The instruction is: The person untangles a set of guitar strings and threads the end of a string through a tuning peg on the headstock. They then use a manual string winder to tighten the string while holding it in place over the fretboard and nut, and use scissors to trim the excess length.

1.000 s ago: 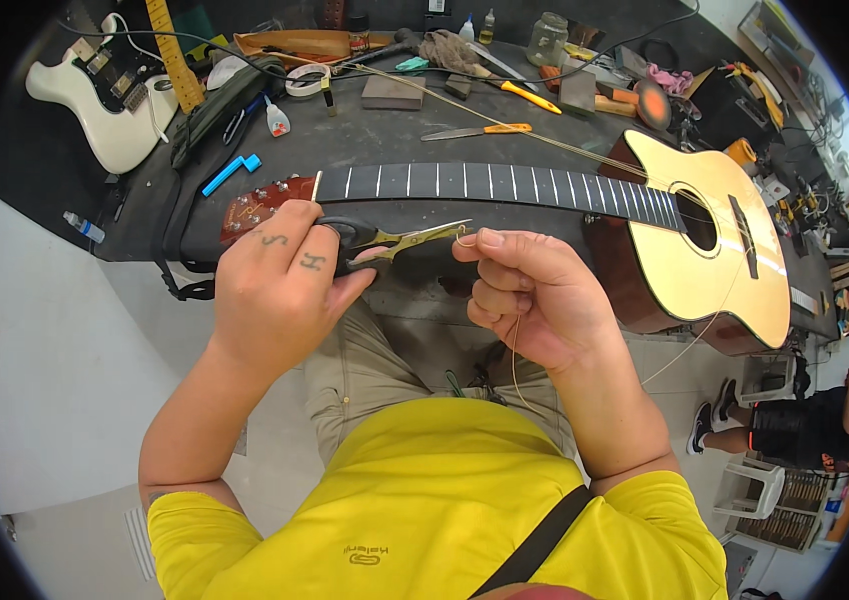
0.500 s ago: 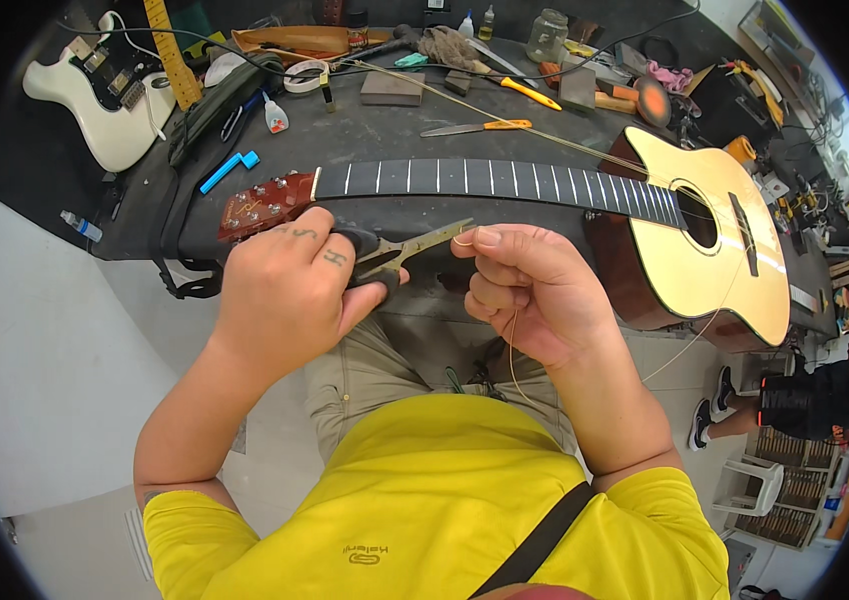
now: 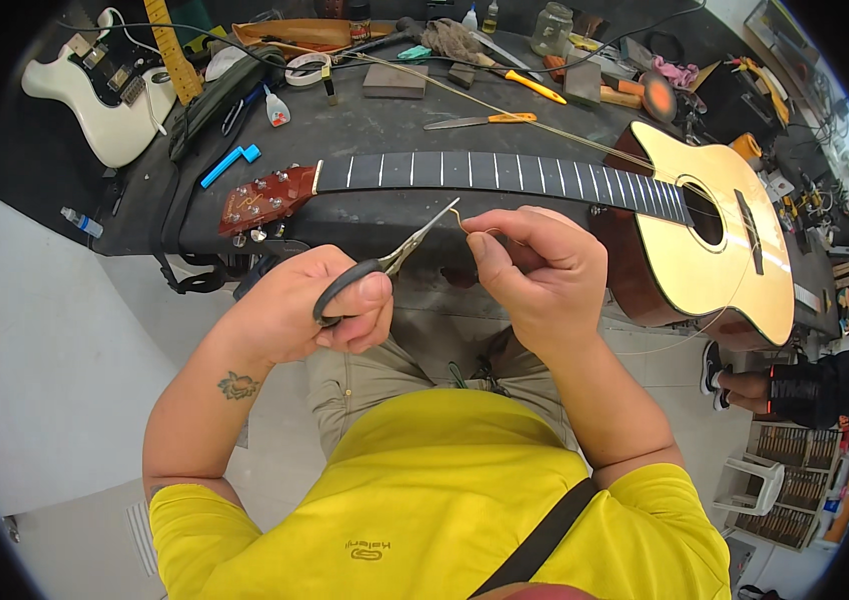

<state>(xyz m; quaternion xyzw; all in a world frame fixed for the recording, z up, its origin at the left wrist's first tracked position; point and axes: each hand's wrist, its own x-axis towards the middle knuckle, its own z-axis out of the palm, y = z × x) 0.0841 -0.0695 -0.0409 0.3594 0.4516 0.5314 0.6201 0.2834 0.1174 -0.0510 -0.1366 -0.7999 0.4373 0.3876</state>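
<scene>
My left hand (image 3: 295,305) grips black-handled scissors (image 3: 407,250), fingers in the loops and blades pointing up and to the right, nearly closed. In my right hand (image 3: 550,275) a thin gold-coloured guitar string (image 3: 457,213) is pinched between thumb and forefinger. Its short end is bent into a kink and sits right by the scissor tips. The rest of the string runs behind the hand toward the guitar. An acoustic guitar (image 3: 667,262) with a pale top lies beyond both hands. Its dark fretboard (image 3: 455,171) bears no strings, and its reddish headstock (image 3: 263,200) points left.
On the dark bench are a blue string winder (image 3: 230,166), a small glue bottle (image 3: 276,108), a tape roll (image 3: 307,72), an orange-handled knife (image 3: 485,121) and a grey block (image 3: 395,82). A white electric guitar (image 3: 95,110) stands far left. Another person (image 3: 815,390) is at right.
The scissors have turned more upright and drawn back from the string as my left hand moved down. My right hand has rolled over, and the string's kinked end now sticks out past its fingertips.
</scene>
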